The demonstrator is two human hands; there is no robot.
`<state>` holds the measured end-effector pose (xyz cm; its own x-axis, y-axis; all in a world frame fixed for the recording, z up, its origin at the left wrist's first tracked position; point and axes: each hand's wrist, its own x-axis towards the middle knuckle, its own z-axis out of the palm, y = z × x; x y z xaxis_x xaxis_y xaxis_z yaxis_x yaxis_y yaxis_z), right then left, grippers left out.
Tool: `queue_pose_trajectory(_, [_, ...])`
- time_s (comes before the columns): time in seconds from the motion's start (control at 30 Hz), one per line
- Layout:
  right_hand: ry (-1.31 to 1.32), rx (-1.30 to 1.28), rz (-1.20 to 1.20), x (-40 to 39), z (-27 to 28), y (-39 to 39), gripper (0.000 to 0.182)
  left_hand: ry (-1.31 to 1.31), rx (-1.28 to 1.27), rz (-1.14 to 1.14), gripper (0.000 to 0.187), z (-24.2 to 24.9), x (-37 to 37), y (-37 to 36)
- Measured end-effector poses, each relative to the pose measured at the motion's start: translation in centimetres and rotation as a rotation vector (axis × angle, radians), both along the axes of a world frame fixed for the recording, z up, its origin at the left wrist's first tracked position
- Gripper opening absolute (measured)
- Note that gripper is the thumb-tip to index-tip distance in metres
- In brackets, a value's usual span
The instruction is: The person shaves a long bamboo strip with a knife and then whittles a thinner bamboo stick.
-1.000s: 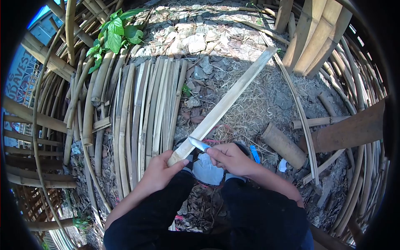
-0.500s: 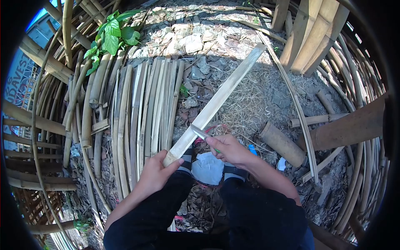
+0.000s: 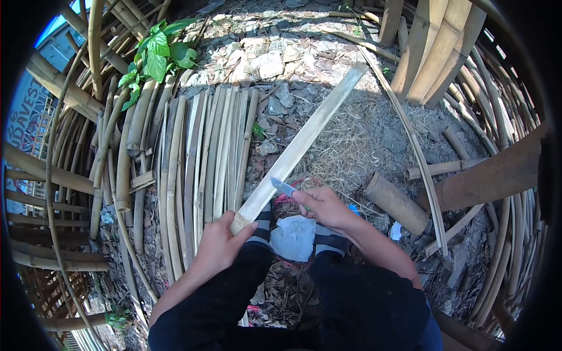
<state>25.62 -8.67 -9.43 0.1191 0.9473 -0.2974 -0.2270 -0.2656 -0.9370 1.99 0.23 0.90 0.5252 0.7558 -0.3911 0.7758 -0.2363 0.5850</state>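
A long, pale split bamboo strip (image 3: pixel 310 133) slants from my lap up to the right. My left hand (image 3: pixel 221 243) grips its near end, thumb on top. My right hand (image 3: pixel 328 207) is closed round the green handle of a short knife (image 3: pixel 283 186), whose blade lies at the strip's right edge, a little beyond my left hand. Whether the blade touches the strip I cannot tell. Below the hands, a whitish flat piece (image 3: pixel 293 238) lies between my feet.
Bamboo strips (image 3: pixel 213 152) lie side by side at the left. A thick bamboo piece (image 3: pixel 397 203) and a long thin strip (image 3: pixel 410 137) are at the right. Bamboo posts (image 3: pixel 439 52) stand beyond, and a leafy plant (image 3: pixel 157 52) grows at the upper left.
The knife blade has turned, showing more of its flat side, and its tip has moved slightly right and down. The strip's far end has shifted slightly left.
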Motion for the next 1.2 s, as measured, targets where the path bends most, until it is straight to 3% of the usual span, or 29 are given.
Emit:
queue_pose_trajectory(0.03, [0.001,0.029,-0.154,0.6,-0.1,0.2,0.047,0.001,0.001,0.000,0.041,0.0,-0.2,0.0])
queue_pose_trajectory(0.07, [-0.003,0.031,-0.153,1.7,0.1,0.1,0.047,0.018,-0.015,0.013,0.041,-0.1,-0.4,-0.1])
queue_pose_trajectory(0.13, [0.030,-0.148,-0.089,3.4,1.5,-0.4,0.048,0.038,-0.032,0.011,0.041,0.0,-0.5,-0.2])
queue_pose_trajectory(0.2, [-0.102,0.020,0.014,0.6,0.8,-0.6,0.051,-0.004,0.008,-0.006,0.042,0.1,-0.2,-0.2])
queue_pose_trajectory(0.37, [-0.064,0.006,0.286,-2.8,2.3,-1.0,0.052,-0.055,0.030,-0.046,0.042,0.0,0.0,-0.5])
queue_pose_trajectory(0.47, [-0.041,0.042,0.068,0.5,1.2,-0.3,0.052,-0.028,0.012,-0.037,0.042,-0.1,-0.5,-0.2])
queue_pose_trajectory(0.63, [0.013,-0.126,-0.203,6.4,2.6,0.4,0.048,-0.027,-0.018,-0.031,0.037,-0.4,-0.9,-0.5])
queue_pose_trajectory(0.67, [0.009,-0.125,-0.206,6.2,2.7,0.0,0.048,-0.040,-0.015,-0.034,0.037,-0.6,-0.9,-0.4])
queue_pose_trajectory(0.73, [0.114,-0.192,0.052,4.0,4.1,-0.9,0.047,-0.049,-0.012,-0.042,0.037,-0.6,-0.6,-0.4])
queue_pose_trajectory(0.83, [0.187,-0.167,0.216,0.1,3.1,-1.7,0.047,-0.057,-0.031,-0.038,0.037,-0.4,-0.4,-0.6])
queue_pose_trajectory(1.2, [-0.064,-0.046,0.006,4.0,3.0,-0.5,0.046,-0.003,-0.012,-0.029,0.041,0.4,-0.2,-0.5])
